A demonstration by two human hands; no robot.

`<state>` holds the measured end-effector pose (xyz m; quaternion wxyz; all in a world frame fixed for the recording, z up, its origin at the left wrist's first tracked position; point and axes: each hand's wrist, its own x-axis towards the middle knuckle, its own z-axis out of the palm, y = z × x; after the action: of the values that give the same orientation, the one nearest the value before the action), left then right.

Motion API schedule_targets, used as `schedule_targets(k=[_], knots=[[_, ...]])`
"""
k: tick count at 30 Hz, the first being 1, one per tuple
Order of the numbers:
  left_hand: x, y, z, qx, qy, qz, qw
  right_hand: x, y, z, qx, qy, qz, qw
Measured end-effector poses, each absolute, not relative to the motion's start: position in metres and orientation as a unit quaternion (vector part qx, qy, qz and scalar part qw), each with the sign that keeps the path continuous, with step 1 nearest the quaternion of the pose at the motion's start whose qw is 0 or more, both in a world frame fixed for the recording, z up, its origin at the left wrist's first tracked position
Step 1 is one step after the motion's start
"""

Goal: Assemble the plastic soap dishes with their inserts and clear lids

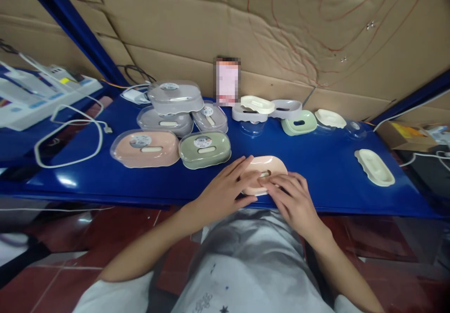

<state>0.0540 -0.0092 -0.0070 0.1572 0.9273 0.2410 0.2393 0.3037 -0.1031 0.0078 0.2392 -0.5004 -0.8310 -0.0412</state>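
On the blue table in front of me lies a pink oval soap dish (270, 163) with a slot in its middle and a whitish piece showing in the slot. My left hand (230, 184) grips its left side, the fingers over the top and the thumb along the near rim. Bent fingers of my right hand (291, 198) press on the right and near part of the same dish, close to the slot. Both hands hide much of its rim. Left of it stand a green covered soap box (205, 157) and a pink covered soap box (163, 158).
Grey covered boxes (176, 98) are stacked at the back left. Loose parts, including a green tray (298, 124) and cream pieces (330, 118), line the back. A cream tray (375, 167) lies right. A phone (227, 81) leans on cardboard; a power strip (52, 102) is left.
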Motion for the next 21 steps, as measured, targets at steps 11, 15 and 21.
schedule_targets(k=[11,15,21], knots=[[0.053,-0.012,-0.005,0.912,0.248,0.262,0.194,0.405,-0.114,0.003,-0.65,-0.692,-0.155,0.273],[0.052,-0.01,-0.004,0.895,0.28,0.252,0.24,0.512,-0.121,-0.005,-0.843,-0.43,-0.231,0.226],[0.051,-0.007,0.0,0.893,0.265,0.221,0.289,0.56,-0.126,-0.02,-0.864,-0.444,-0.149,0.187]])
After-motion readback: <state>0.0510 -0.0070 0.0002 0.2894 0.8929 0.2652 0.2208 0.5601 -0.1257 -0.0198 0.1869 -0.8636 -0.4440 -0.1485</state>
